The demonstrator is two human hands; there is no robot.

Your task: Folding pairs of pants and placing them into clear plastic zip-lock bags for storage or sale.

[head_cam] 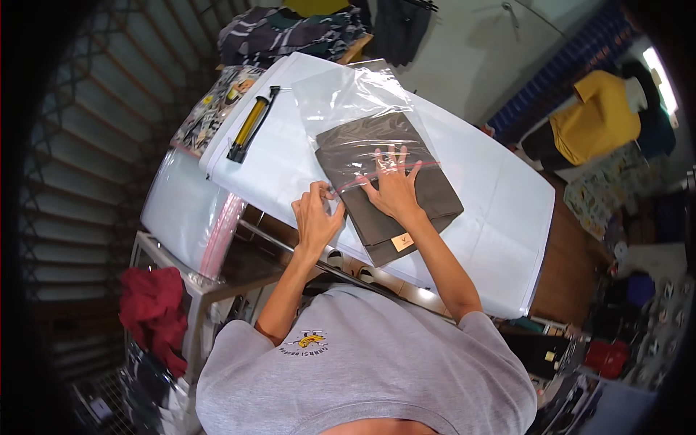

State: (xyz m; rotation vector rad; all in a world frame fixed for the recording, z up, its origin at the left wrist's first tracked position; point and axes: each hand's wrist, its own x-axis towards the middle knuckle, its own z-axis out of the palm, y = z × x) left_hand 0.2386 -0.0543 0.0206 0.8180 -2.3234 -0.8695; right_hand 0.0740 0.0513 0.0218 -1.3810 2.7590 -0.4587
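Observation:
A folded dark brown garment [435, 190] with a small tan tag [402, 242] lies on the white tabletop, its far part inside a clear plastic zip bag [353, 89]. The bag's red-edged opening runs across the garment. My right hand [394, 190] has its fingers spread inside the bag, flat on the garment under the film. At the left end of the opening, my left hand [318, 215] pinches the bag's edge between thumb and fingers. The tagged end of the garment lies outside the bag.
A yellow and black hand pump [249, 128] lies on the table's left part. Left of the table, a stack of clear zip bags [187, 212] sits on a metal-framed stand, with red cloth [155, 315] hanging beside it. Patterned clothes [288, 35] are piled beyond the far edge.

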